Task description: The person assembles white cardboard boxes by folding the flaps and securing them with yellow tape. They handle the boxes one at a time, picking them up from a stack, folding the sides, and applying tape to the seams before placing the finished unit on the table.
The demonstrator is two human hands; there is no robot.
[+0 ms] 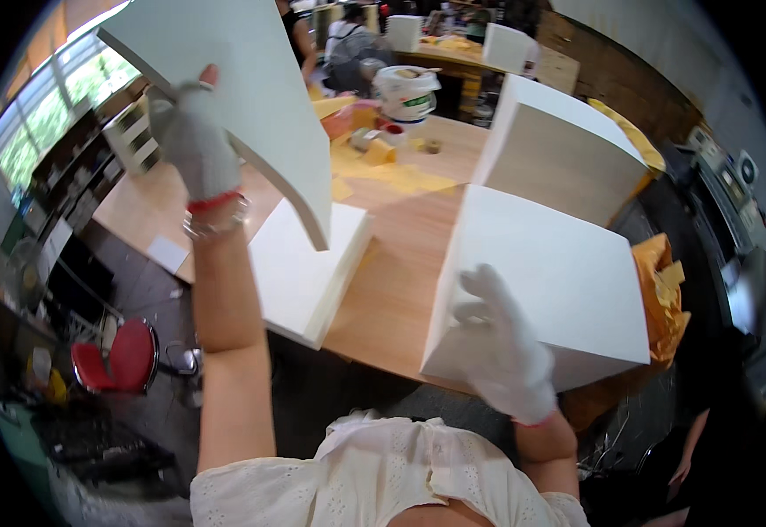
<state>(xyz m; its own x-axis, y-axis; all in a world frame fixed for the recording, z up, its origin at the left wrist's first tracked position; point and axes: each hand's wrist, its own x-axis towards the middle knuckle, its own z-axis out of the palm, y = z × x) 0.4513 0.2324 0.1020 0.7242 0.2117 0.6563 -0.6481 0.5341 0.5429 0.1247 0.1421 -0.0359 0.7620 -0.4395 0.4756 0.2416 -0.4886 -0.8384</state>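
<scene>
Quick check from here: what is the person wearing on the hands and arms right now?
Both hands wear white knitted work gloves; the left hand glove has a red band at the cuff, the right hand glove a thin reddish edge. A metallic bracelet circles the left wrist. Forearms are bare below the gloves. The top is white with small eyelet holes and short sleeves.

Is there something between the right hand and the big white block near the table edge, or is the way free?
Nothing visible stands between them. The right hand, in a white glove, already lies against the near corner of the big white block. The left hand holds a separate white panel up, well to the side.
</scene>
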